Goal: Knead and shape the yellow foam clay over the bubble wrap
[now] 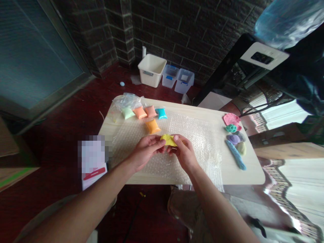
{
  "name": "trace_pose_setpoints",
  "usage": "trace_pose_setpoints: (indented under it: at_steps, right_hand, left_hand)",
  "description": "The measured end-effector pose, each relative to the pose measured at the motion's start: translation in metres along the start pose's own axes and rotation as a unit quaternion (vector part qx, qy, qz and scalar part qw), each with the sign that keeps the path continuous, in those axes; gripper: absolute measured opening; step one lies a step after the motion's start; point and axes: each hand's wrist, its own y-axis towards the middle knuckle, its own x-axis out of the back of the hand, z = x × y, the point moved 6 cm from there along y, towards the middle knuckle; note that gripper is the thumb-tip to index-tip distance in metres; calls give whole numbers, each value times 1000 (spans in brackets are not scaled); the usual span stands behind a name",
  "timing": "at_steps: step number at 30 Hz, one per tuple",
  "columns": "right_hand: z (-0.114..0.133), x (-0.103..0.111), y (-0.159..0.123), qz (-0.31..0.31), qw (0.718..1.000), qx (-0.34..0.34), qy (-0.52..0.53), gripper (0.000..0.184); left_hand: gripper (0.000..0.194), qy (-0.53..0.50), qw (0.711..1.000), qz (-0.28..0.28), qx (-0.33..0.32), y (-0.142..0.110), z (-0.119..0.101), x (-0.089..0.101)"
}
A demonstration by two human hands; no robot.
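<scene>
Lump of yellow clay-like stuff (167,139), pinched mid-air at both ends

Held above the bubble wrap (197,141), near the middle of the table (250,173) and just on the near side of the yellow-orange packet (153,126). Grasped at one end by the left hand (145,149), thumb on top; grasped at the other by the right hand (186,153), likewise. Cannot tell whether wrapped or bare. Seemingly mid-kneading or stretching, with the blue roll (236,155) lying well apart at the right end. Called for next, probably: even thumb pressure and no sudden pull.

head cam | head-worn | faces forward and down | table (253,173) close below
</scene>
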Motion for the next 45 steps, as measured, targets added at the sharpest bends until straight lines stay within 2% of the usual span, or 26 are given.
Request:
trace_pose_setpoints:
  at_steps: [5,11,14,17,21,25,30,36,45]
  right_hand:
    - [1,3,0,-20,1000,-7,-19,29]
    - [-13,-2,2,27,985,-126,113,30]
    - [-17,-4,2,37,980,-147,127,32]
    - [-14,-2,2,37,988,-118,93,30]
    - [-4,0,1,17,999,-31,-1,24]
    - [1,-5,1,40,996,42,-68,19]
    - [2,-6,0,52,995,56,-67,19]
    - [4,-7,-2,46,991,75,-101,26]
    - [-5,-3,-2,42,994,27,-100,28]
  left_hand:
    - [30,46,999,-2,-15,0,0,4]
    - [30,10,1000,18,4,-2,-2,-1]
    - [26,-15,1000,12,8,-1,-2,-1]
    - [24,-35,999,2,7,1,0,0]
    - [27,-30,999,-35,1,3,2,7]
    - [28,5,998,-57,-22,3,0,12]
    - [33,44,996,-37,-64,2,-8,8]
    - [34,106,991,-20,-83,0,-13,4]
    - [30,163,982,-9,-96,1,-12,6]
